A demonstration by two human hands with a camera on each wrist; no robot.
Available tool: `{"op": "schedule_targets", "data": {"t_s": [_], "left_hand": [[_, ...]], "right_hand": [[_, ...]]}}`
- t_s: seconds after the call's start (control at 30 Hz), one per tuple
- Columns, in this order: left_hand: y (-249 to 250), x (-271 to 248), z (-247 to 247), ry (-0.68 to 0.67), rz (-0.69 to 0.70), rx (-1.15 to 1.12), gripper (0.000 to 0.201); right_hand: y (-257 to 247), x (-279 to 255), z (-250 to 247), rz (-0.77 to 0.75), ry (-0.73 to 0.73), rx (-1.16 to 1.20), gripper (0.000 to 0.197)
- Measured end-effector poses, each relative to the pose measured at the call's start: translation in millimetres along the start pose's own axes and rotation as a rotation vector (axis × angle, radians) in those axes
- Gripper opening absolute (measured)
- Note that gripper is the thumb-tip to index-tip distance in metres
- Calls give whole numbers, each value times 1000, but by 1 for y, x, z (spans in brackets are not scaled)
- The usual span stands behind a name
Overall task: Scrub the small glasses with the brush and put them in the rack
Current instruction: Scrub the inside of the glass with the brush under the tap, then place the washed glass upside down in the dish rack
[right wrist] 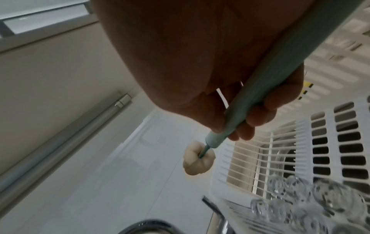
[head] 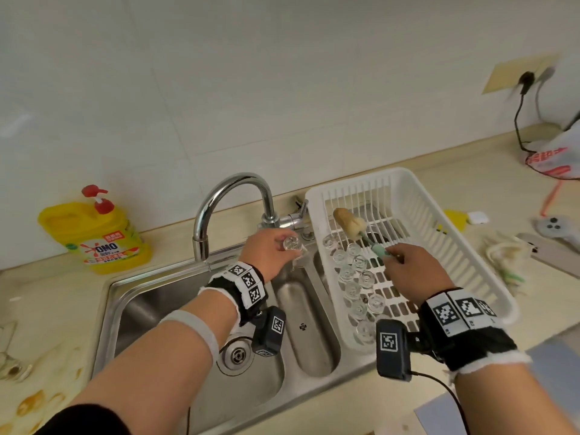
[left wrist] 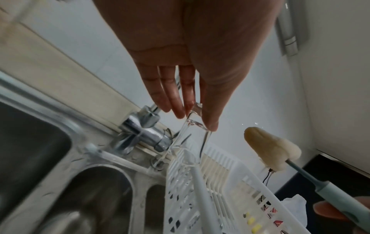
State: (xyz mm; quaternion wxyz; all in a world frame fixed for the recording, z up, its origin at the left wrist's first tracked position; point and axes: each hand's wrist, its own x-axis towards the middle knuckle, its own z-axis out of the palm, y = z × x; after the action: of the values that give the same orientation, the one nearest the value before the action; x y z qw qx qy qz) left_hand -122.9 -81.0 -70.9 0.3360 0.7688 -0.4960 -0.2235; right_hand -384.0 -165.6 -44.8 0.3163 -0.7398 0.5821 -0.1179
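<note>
Left hand (head: 266, 251) fingertips pinching a small glass (head: 292, 244) over the sink (head: 131, 296), clear walls hard to trace, right hand (head: 414, 271) wrapped round brush (head: 348, 227) over rack (head: 439, 215), racked glasses (head: 354, 277) blurred

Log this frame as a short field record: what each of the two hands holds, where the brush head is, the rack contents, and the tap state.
left hand: left hand pinches a small clear glass by its base, mouth tilted down, over the sink beside the rack
right hand: right hand grips the handle of the brush
brush head: sponge head is raised above the rack, outside the held glass
rack: white rack holds two rows of small glasses
tap: faucet, no stream visible
</note>
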Motion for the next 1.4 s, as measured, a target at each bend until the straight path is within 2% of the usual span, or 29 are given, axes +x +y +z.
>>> {"op": "schedule_targets", "data": {"t_s": [0.17,0.27,0.33,0.47,0.63,0.83,1.13,1.3,1.4], "left_hand": [[46,35,21,23,-14,49,44],[77,50,47,-20,4,92,39],[99,54,70,-120,35,157,37],[135,50,125,-406,108,298,34],[153,35,174,-704,210,574,33],[150,33,197,-880,279,869,44],[143,26,206,-949,275,871,44],[142,27,197,-933,262,794,42],[142,26,181,-878,254,741,37]], "right_hand": [[30,22,-33,-27,-41,52,29],[54,35,-60,-32,-67,51,30],[72,44,-80,-30,-63,26,30],[104,57,-110,-13,-48,10,29],[127,53,-123,4,-69,7,26],[137,46,-120,13,-127,-3,28],[128,45,-113,-4,-119,-7,30],[119,52,-110,-38,-135,-16,29],[108,59,-105,-76,-153,-32,29]]}}
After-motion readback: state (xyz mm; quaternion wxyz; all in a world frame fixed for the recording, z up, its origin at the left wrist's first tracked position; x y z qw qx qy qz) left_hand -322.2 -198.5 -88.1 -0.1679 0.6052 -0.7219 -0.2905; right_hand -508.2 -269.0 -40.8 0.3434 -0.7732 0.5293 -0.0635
